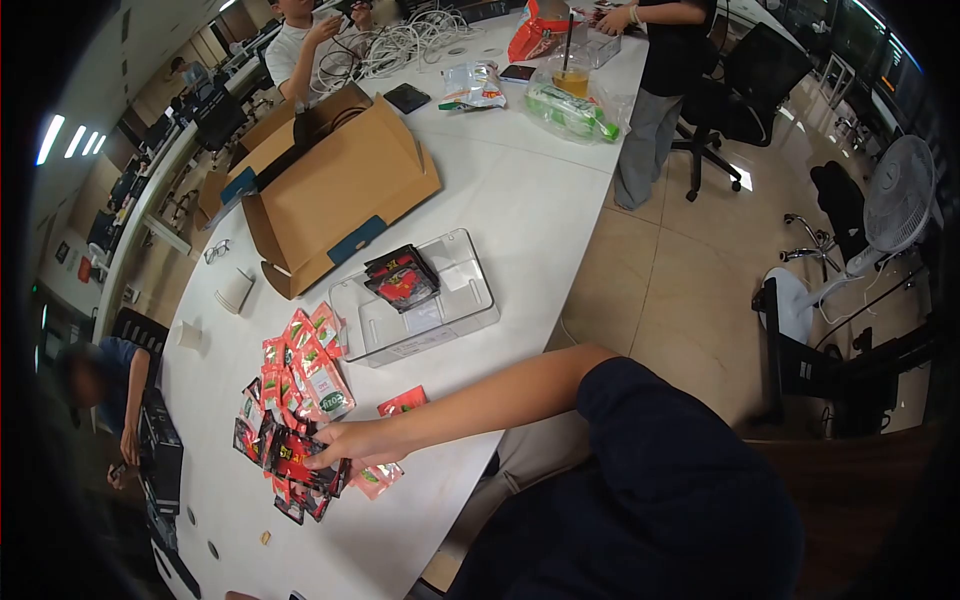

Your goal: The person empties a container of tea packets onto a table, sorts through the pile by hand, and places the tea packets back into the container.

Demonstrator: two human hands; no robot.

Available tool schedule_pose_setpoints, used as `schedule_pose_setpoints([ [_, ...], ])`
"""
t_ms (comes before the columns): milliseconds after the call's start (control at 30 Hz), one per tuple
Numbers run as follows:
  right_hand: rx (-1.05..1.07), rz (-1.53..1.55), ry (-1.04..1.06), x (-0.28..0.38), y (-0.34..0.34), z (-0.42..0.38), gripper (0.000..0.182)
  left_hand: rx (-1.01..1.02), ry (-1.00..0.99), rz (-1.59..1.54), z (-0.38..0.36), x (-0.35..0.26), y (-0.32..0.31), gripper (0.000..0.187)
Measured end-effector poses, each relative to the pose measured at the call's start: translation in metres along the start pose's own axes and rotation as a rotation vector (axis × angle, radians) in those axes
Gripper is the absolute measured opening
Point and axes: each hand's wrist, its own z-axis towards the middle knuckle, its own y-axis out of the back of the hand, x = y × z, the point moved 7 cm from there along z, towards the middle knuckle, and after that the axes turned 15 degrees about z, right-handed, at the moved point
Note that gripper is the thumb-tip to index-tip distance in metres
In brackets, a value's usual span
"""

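My right hand [345,445] reaches across the white table [520,200] and grips a few dark red packets [295,462] at the near end of a heap. Around it lie several red, green and pink snack packets [310,370] spread over the tabletop. One red packet [402,402] lies apart, just beyond my forearm. Further out stands a clear plastic bin [440,310] with a few dark red packets [402,280] inside. My left hand is out of sight.
An open cardboard box [330,190] sits behind the bin. White paper cups [235,290] stand to the left. Cables, a phone, bags and a drink cover the far end, where two people work. Another person sits at the left edge. Office chairs and a fan stand on the right.
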Motion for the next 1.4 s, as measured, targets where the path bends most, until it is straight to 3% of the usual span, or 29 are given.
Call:
schedule_pose_setpoints([
  [133, -0.083, -0.009, -0.004, -0.003, 0.009, 0.003, 0.044, -0.001, 0.013, 0.018, -0.002, 0.004, 0.003, 0.02],
  [433, -0.062, 0.02, 0.004, 0.0, 0.003, 0.0, 0.044, -0.003, 0.018, 0.051, -0.005, 0.01, 0.014, 0.023],
  [1033, -0.043, -0.048, -0.039, 0.001, 0.004, -0.002, 0.055, -0.104, 0.021, 0.063, -0.012, 0.014, 0.048, 0.029],
  [1100, -0.138, -0.129, -0.012, 0.005, 0.008, -0.003, 0.063, -0.165, -0.01, 0.048, -0.011, 0.016, 0.065, 0.03],
  [1167, -0.179, -0.182, 0.018, 0.013, 0.007, -0.008, 0.105, -0.264, -0.052, -0.004, -0.009, 0.017, 0.09, 0.031],
  [1233, -0.27, -0.195, 0.11, 0.012, 0.026, -0.003, 0.093, -0.353, 0.036, -0.154, -0.023, 0.033, 0.109, 0.031],
  [1267, -0.225, -0.181, 0.119, 0.013, 0.026, -0.002, 0.092, -0.329, 0.23, -0.284, -0.052, 0.062, 0.105, 0.032],
  [1300, -0.216, -0.136, 0.103, 0.015, 0.018, -0.006, 0.086, -0.106, 0.331, -0.269, -0.078, 0.083, 0.085, 0.032],
  [1333, -0.218, -0.093, 0.082, 0.013, 0.019, -0.005, 0.076, 0.289, -0.017, -0.076, -0.047, 0.035, 0.027, 0.026],
  [1367, -0.218, -0.098, 0.113, 0.017, 0.013, -0.006, 0.064, 0.351, 0.028, 0.02, -0.058, 0.027, -0.005, 0.022],
  [1400, -0.269, -0.095, 0.132, 0.017, 0.02, -0.005, 0.053, 0.589, 0.043, 0.141, -0.083, 0.034, -0.023, 0.022],
])
